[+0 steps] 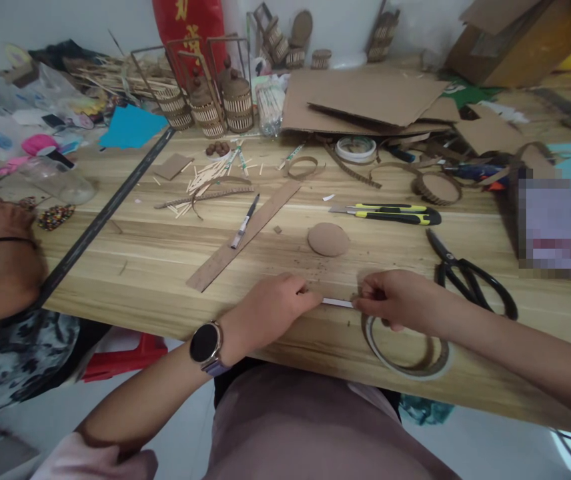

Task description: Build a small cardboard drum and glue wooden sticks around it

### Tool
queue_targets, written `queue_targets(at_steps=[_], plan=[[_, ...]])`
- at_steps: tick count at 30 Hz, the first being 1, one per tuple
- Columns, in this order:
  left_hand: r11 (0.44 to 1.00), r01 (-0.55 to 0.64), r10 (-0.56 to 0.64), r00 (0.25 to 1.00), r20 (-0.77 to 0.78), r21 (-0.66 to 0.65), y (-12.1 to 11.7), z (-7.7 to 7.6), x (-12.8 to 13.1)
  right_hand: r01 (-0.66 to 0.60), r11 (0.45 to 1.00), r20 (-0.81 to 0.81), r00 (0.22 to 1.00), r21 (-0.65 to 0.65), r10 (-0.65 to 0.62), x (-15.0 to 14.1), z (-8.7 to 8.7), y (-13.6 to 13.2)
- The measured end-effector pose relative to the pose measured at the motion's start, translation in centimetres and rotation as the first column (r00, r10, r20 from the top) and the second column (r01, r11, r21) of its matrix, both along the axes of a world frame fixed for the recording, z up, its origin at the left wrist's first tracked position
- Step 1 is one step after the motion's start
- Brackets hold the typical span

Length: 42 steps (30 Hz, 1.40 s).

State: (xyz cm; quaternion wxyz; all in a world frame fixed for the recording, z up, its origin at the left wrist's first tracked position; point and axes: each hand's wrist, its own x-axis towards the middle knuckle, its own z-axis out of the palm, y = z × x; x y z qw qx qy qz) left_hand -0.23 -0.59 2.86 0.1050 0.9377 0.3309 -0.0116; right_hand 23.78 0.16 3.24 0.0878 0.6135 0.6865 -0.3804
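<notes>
My left hand [270,310], a watch on its wrist, pinches one end of a thin white strip [337,303] at the near edge of the wooden table [155,267]. My right hand [398,300] pinches the strip's other end. The strip seems to come off a roll of tape [408,363] that lies under my right hand. A round cardboard disc [328,239] lies just beyond both hands.
Black scissors [470,277] lie right of my right hand, a yellow-black utility knife [390,213] and a long cardboard strip [245,233] further back. Cardboard sheets [365,97], small woven baskets [215,107] and sticks crowd the far side. Another person's arm [0,260] rests at left.
</notes>
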Motion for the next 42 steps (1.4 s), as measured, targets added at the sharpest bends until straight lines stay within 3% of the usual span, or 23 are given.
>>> queue_targets(at_steps=[11,34,42], plan=[[0.991,0.092,-0.083,0.992,-0.090,0.100,-0.10,0.23,0.51,0.021,0.999,-0.002,1.000,-0.024,-0.022,-0.05,0.08,-0.03],[1.000,0.010,-0.009,0.999,0.048,-0.026,0.48,0.04,0.59,-0.011,1.000,-0.033,0.999,0.002,0.011,0.20,0.16,-0.27],[0.999,-0.032,0.033,0.999,0.029,-0.030,0.39,-0.10,0.71,0.006,1.000,-0.035,0.999,0.013,-0.006,0.15,-0.09,-0.21]])
